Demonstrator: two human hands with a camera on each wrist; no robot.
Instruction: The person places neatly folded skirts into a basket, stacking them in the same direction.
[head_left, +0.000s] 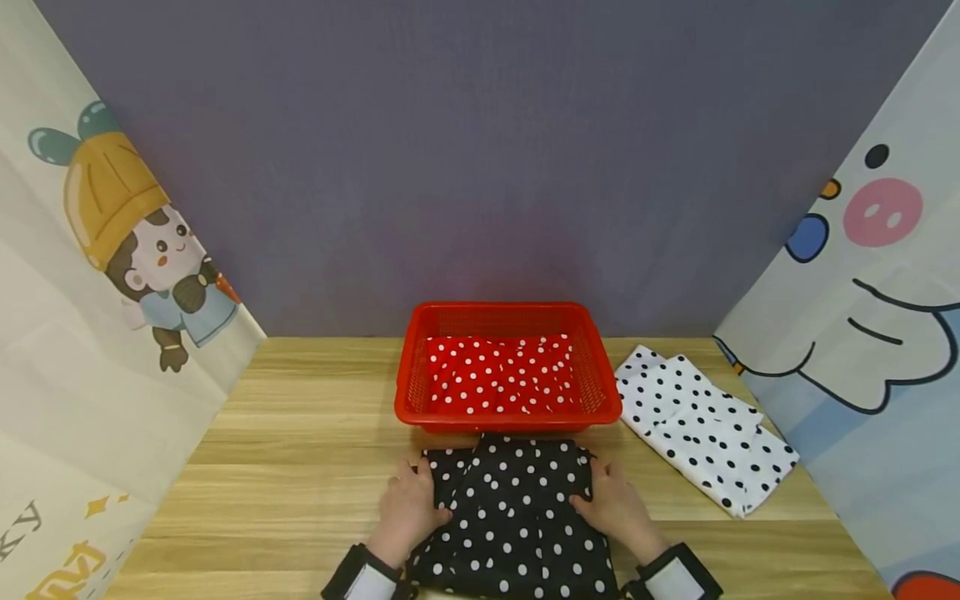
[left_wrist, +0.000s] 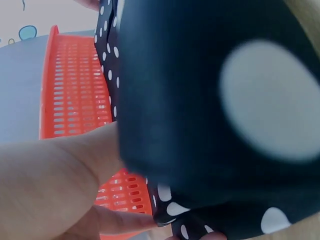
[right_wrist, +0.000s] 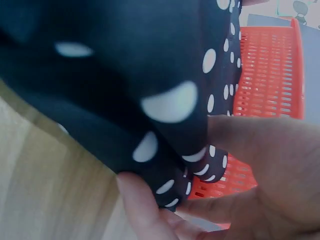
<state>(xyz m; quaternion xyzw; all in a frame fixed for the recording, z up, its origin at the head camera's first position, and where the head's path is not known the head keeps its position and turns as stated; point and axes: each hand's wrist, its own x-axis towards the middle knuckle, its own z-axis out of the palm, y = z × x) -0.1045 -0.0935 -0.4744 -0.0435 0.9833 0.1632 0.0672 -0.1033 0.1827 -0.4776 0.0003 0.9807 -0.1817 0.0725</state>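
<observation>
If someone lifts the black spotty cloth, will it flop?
Probably floppy: the black cloth bends in soft folds near the right hand. Likely light, since it looks like thin fabric. Its layers might slide apart, as their top edges don't line up.

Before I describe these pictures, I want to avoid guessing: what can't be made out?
Red basket's floor, centre: head view, hidden by the red dotted cloth.
Detail on the black dotted cloth: left wrist view, blurred, probably too close.
One digit's tip, left hand: left wrist view, hidden by that cloth.
White dotted cloth's underside: head view, hidden by its upper layer.
</observation>
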